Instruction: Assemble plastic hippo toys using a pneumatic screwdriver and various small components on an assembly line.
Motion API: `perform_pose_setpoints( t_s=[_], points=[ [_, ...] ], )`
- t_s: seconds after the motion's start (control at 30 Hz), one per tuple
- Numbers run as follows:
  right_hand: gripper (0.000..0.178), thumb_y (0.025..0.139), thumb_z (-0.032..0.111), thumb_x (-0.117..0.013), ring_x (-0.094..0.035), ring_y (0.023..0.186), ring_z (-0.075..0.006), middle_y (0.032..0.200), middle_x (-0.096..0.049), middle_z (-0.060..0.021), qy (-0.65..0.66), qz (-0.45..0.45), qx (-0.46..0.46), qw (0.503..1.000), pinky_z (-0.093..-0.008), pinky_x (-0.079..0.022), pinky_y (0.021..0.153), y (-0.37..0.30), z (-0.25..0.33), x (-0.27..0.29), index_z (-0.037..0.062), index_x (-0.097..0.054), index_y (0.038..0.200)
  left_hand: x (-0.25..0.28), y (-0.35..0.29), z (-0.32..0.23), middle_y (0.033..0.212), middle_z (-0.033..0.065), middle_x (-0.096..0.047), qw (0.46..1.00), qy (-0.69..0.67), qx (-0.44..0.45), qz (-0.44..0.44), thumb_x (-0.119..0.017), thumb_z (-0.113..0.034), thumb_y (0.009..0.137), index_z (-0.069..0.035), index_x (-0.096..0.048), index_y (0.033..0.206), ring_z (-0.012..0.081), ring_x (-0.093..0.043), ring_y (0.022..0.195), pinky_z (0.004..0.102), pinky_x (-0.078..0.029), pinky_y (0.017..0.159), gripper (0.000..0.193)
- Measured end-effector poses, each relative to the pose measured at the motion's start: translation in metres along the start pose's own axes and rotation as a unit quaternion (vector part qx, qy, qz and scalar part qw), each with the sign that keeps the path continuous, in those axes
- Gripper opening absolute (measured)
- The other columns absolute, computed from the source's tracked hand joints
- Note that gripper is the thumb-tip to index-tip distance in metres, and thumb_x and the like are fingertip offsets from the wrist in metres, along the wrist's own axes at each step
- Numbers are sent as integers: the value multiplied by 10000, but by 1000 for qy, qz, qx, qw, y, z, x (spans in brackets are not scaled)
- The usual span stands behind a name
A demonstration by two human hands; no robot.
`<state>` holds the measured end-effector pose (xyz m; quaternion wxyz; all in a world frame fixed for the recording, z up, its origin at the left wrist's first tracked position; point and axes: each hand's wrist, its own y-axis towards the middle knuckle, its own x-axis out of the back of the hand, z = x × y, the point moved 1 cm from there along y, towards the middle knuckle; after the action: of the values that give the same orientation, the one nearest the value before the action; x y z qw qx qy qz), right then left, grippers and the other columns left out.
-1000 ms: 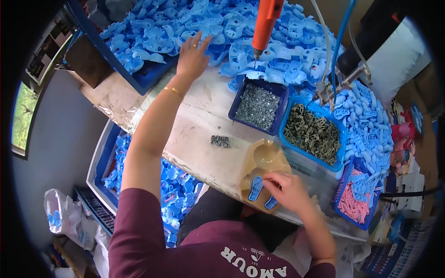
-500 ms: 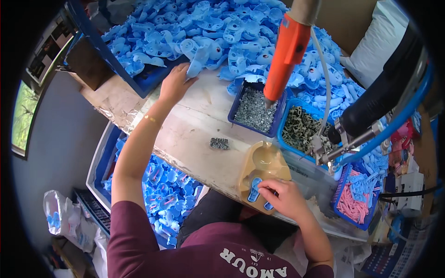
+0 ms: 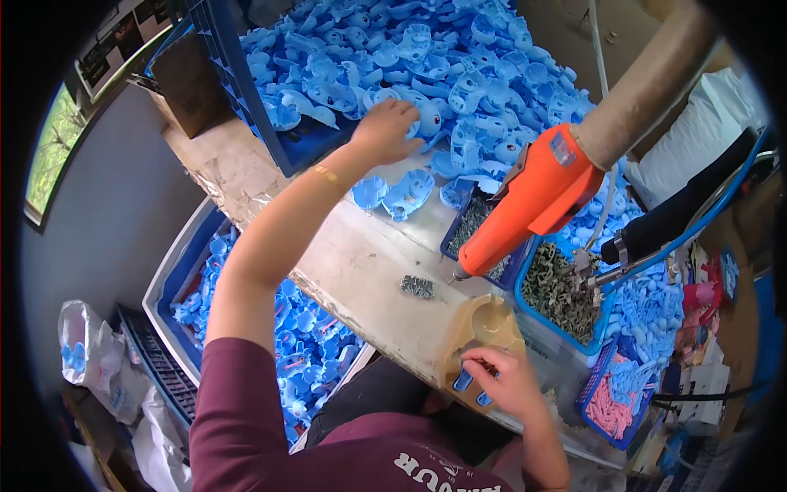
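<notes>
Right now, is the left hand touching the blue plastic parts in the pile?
Touching. The head view shows the left hand resting on the pile of blue plastic parts, its fingers spread over them with no gap visible.

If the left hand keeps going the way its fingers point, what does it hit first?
The left hand points up-right into the heap of blue plastic parts. Its fingers look already on the nearest pieces, so it would meet those first, though depth is hard to judge.
</notes>
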<state>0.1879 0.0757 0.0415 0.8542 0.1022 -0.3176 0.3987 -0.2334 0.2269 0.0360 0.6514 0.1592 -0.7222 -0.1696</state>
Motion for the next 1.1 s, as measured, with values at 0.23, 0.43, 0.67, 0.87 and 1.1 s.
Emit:
perform_pose_setpoints(
  t_s=[0.23,0.43,0.67,0.87,1.1],
  points=[
    [160,928,145,-724,-728,811,-230,969,-747,-113,-6,33,14,999,-315,-569,718,9,4,-1,47,-745,1053,-53,78,-10,1514,128,-503,964,210,110,122,-802,-477,765,-287,-328,1578,421,-472,1382,761,-221,1106,960],
    [162,928,144,-725,-735,779,-228,957,-755,-115,31,-31,-74,996,-318,-566,710,-7,-9,18,53,-747,1061,-44,80,-1,1327,85,-635,961,144,-2,236,-725,-303,852,-292,-451,1499,304,-562,1297,739,-221,1127,703],
    [157,921,125,-731,-726,744,-208,909,-749,-112,38,-29,-40,998,-297,-557,689,1,-4,23,47,-749,1056,-26,-1,-3,1417,89,-581,971,159,-146,102,-765,-272,791,-254,-493,1470,351,-529,1316,691,-272,1139,731],
    [413,842,8,-770,-702,951,-199,1213,-671,-131,43,-176,100,978,-315,-565,784,45,53,59,52,-676,1241,-19,71,-69,1515,122,-507,937,-216,-214,171,-748,-437,865,-176,-504,1468,365,-407,1444,509,-325,1179,702],
    [601,810,244,-793,-313,1481,-370,1617,-360,-132,-343,-292,180,874,-587,-214,1191,119,103,64,159,-610,1376,-24,100,-162,1419,163,-588,882,-248,-293,275,-746,-397,858,-142,-577,1413,320,-504,1376,445,-430,1093,634]
  ],
)
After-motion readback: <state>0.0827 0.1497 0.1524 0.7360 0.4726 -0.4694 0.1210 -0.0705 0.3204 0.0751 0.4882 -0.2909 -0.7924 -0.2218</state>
